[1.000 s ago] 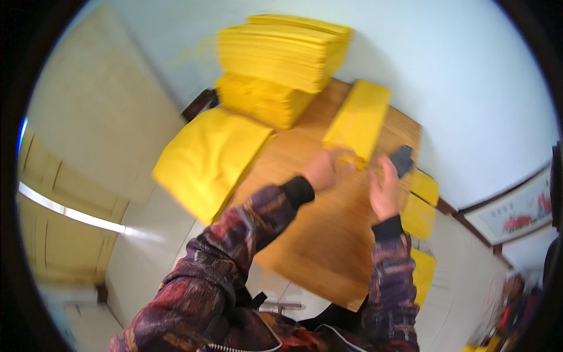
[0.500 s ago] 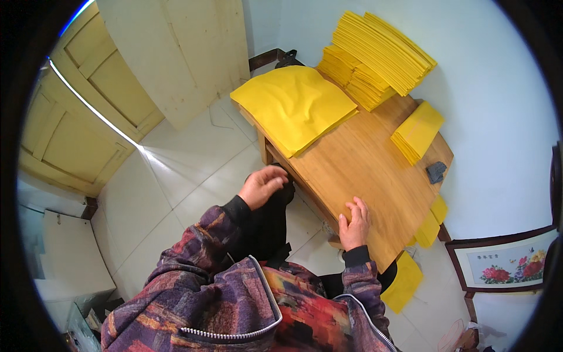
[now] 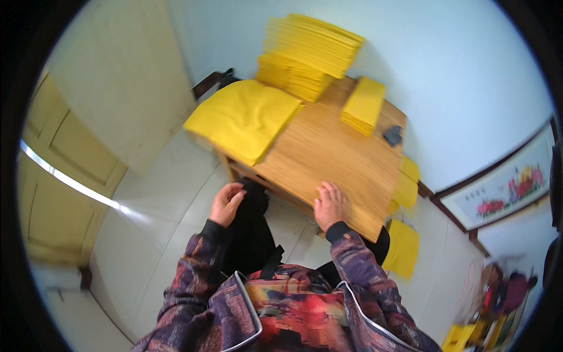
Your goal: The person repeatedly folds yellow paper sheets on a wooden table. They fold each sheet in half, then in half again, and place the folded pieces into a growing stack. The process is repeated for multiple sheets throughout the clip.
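Observation:
My right hand [image 3: 330, 205] rests on the near edge of the wooden table [image 3: 337, 158], fingers stretched over the bare wood and nothing in them. Off the table's front, above my dark trouser leg, hovers my left hand [image 3: 227, 204]. Its fingers are loosely bent with the thumb a little apart, and I see nothing held. On the table's left part, beyond that hand, lies a pile of large flat yellow sheets [image 3: 245, 117] with a wavy top sheet. A narrower stack of folded yellow pieces [image 3: 363, 105] lies toward the wall, next to a small dark grey object [image 3: 392, 136].
Tall stacks of yellow folded sheets [image 3: 311, 47] stand at the table's back against the wall. More yellow sheets [image 3: 402, 249] are low down past the table's right end. A framed flower picture [image 3: 498, 190] leans at right. A yellow panelled door [image 3: 76, 170] is at left.
The view has swung to the right, so the table and stacks appear farther left. My right hand now lies flatter at the table edge; my left hand remains off the table's front.

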### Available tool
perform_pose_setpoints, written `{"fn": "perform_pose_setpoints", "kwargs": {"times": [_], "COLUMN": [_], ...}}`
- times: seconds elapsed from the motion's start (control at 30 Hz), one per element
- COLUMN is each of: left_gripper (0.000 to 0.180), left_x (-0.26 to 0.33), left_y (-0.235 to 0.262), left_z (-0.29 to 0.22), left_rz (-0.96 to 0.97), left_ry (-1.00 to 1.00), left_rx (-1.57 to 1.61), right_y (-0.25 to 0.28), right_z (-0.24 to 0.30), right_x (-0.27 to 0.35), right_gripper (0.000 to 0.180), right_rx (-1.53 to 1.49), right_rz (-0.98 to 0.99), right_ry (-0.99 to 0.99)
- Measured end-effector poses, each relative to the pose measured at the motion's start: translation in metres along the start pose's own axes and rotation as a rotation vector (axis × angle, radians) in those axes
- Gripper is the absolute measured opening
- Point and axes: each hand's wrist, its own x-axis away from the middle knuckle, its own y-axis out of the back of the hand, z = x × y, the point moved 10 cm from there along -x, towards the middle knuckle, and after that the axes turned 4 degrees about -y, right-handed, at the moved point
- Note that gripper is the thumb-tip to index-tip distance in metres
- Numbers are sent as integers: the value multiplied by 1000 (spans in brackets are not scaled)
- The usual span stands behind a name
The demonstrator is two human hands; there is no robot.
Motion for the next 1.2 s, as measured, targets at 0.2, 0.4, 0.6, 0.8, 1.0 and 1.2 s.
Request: {"fn": "perform_pose_setpoints", "kwargs": {"times": [0.2,0.4,0.6,0.8,1.0,1.2], "left_gripper": [26,34,44,60,58,58], "left_x": [13,13,-27,-98,-134,-145], "left_y": [-32,-33,-37,-41,-36,-30], "left_z": [-1,-9,-72,-64,-47,-38], "left_rz": [88,69,-65,86,374,487], "left_ry": [-89,-61,-364,-448,-436,-350], "left_rx": [-386,-503,-906,-1359,-1371,-1276], "right_y": [-1,-2,-1,0,0,0], "right_z": [-4,-6,-5,-5,-4,-3], "right_x": [1,1,2,0,-2,-2], "right_gripper": [33,34,36,37,41,44], "right_rx": [-44,-63,-76,-95,-107,-72], "right_rz": [-26,-57,-38,22,60,75], "right_ry": [-15,4,5,14,9,16]}}
